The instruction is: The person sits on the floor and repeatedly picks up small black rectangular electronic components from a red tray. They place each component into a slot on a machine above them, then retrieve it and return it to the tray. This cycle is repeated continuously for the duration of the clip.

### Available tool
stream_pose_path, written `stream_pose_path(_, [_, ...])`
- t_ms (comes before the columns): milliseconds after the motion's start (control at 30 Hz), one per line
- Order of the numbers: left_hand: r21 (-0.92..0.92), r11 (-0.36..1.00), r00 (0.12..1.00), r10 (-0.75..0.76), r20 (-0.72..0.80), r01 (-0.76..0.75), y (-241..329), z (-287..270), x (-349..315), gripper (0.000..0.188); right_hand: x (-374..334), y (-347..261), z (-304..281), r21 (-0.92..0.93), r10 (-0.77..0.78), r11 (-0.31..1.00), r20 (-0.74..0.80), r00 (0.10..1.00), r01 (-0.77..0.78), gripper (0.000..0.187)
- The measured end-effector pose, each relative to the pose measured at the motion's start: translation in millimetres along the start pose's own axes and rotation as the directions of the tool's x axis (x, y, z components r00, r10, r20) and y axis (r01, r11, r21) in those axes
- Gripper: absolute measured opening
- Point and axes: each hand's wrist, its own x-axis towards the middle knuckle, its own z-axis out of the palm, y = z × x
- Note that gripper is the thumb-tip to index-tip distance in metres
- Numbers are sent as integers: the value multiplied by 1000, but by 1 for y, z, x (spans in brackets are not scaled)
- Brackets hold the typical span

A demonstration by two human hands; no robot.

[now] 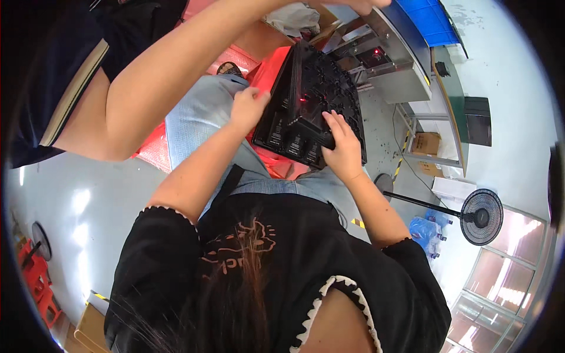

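Observation:
A stack of black moulded plastic trays [338, 76] rests at my lap. The upper tray lies askew over a lower tray [276, 132], whose pockets hold several small dark pieces. My right hand [344, 144] grips the near right edge of the upper tray, fingers on top and thumb at the rim. At the stack's left side, my left hand [250, 109] has its fingers curled beside a bright red sheet [272, 70]. Its fingertips are partly hidden, so what they pinch, if anything, does not show.
A co-worker's bare arm [170, 76] crosses from the upper left to the top edge. A metal machine [394, 65] with a red light stands beyond the trays at right. Further right are a black fan [481, 216], cardboard boxes [426, 143] and a blue bin [426, 22].

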Motion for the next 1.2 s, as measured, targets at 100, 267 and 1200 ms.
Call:
stream_pose_path(100, [382, 894, 971, 202, 129, -236, 22, -8, -44, 70, 2, 3, -13, 25, 22, 999, -27, 999, -22, 74])
stream_pose_path(267, [655, 392, 763, 293, 577, -646, 50, -6, -31, 74, 12, 0, -26, 65, -12, 998, -73, 997, 17, 65])
stream_pose_path(1200, [250, 890, 922, 346, 174, -381, 3, 3, -32, 41, -26, -6, 91, -4, 31, 1000, 254, 967, -31, 77])
